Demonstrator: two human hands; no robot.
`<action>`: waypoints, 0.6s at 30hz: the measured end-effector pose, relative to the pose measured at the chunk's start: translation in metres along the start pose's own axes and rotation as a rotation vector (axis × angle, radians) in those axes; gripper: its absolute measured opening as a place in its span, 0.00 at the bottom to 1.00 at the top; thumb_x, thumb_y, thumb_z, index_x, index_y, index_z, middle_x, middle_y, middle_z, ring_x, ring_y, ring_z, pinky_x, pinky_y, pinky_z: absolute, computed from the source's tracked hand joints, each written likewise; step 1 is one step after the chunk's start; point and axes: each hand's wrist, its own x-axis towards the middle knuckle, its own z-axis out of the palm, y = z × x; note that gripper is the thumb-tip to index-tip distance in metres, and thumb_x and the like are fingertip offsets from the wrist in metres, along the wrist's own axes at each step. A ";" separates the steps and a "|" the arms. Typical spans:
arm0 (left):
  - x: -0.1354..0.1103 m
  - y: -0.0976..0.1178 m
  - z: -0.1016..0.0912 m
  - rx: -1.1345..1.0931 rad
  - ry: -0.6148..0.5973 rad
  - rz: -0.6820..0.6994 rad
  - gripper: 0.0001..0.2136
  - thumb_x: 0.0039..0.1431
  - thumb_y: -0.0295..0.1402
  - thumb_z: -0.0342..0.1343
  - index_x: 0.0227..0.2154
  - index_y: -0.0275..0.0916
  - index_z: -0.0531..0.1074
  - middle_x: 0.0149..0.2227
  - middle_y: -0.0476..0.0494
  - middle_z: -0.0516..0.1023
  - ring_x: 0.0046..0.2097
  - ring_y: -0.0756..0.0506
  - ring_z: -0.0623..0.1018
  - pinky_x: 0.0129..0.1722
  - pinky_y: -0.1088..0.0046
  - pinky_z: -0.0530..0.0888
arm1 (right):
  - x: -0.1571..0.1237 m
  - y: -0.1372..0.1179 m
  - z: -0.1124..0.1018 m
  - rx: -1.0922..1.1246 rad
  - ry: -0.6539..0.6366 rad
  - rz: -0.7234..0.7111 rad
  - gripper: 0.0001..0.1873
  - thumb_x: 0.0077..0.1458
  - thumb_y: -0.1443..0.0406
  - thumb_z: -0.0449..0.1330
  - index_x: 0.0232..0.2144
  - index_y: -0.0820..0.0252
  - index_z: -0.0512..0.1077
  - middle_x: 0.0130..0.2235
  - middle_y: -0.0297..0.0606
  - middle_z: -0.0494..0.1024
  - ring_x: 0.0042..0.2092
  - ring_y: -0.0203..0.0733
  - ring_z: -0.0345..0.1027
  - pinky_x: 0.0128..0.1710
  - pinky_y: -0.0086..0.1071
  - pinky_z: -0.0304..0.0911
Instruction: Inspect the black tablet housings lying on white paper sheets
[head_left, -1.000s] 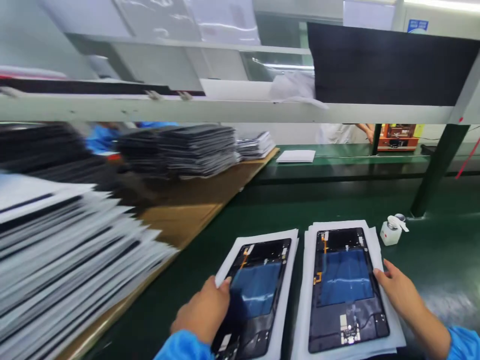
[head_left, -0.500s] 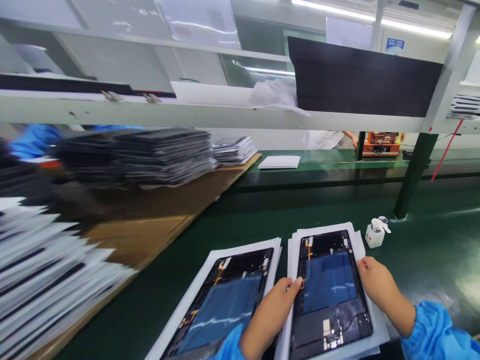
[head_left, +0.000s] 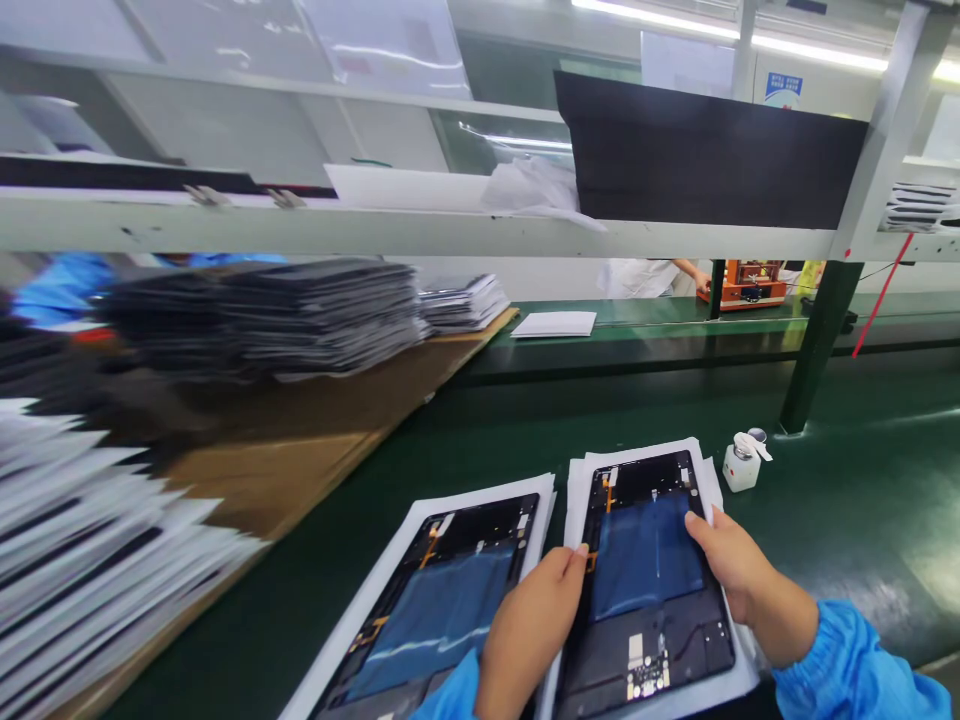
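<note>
Two opened black tablet panels with blue film lie side by side on white foam sheets on the green belt. My left hand grips the left edge of the right tablet panel, fingers curled on it. My right hand holds that panel's right edge, thumb on its face. The left tablet panel lies untouched beside my left wrist on its white sheet. Both my sleeves are blue.
A small white dispenser bottle stands right of the panels. Stacks of white-sheeted panels and dark panels sit on a brown board at left. A green post rises at right. Another person stands beyond the far belt.
My left hand left the left tablet panel and took the left edge of the right one. My right hand shifted further onto its right edge. The view swung slightly.
</note>
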 end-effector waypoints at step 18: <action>-0.015 0.014 -0.003 -0.948 -0.326 -0.206 0.17 0.50 0.44 0.50 0.35 0.36 0.68 0.27 0.46 0.74 0.28 0.46 0.73 0.30 0.73 0.69 | -0.020 -0.013 -0.021 0.348 -0.022 0.128 0.30 0.36 0.60 0.66 0.43 0.59 0.63 0.28 0.33 0.75 0.33 0.44 0.70 0.32 0.34 0.64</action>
